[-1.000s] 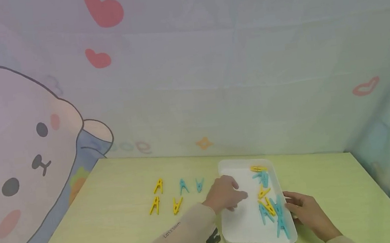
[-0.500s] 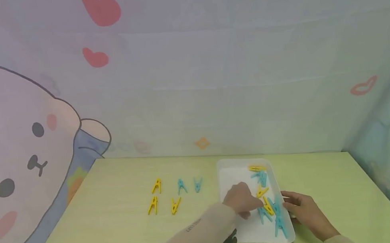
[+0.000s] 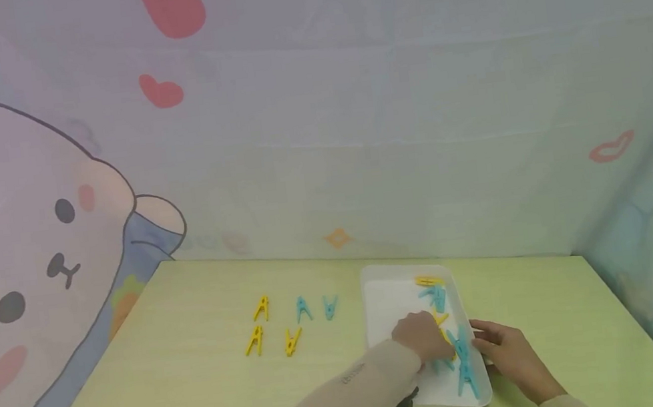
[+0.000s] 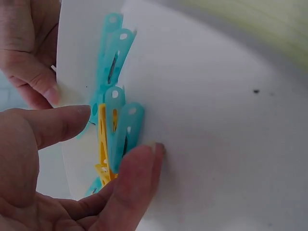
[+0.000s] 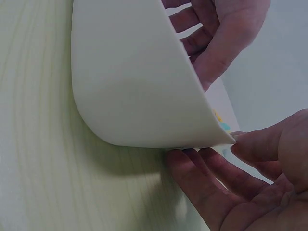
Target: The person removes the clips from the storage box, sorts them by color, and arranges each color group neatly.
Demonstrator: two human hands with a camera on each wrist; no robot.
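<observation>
A white tray (image 3: 387, 300) holds several blue and yellow clothespins along its right side. My left hand (image 3: 423, 339) reaches down into it. In the left wrist view, the thumb and fingers are spread on either side of a blue clothespin (image 4: 129, 126), with a fingertip right at its lower end. A yellow clothespin (image 4: 102, 139) lies against it, partly hidden by the fingers. At the tray's right side, my right hand (image 3: 512, 355) pinches the rim, thumb on top and fingers against the outer wall (image 5: 134, 91).
Left of the tray on the light wooden table (image 3: 203, 392) lie several more clothespins, including a yellow clothespin (image 3: 255, 340) and a blue clothespin (image 3: 303, 309). A printed cloth (image 3: 390, 122) hangs behind the table's back edge.
My left hand has moved right and lower across the tray to the clothespins, now covering some of them. The right hand stays at the tray's rim.
</observation>
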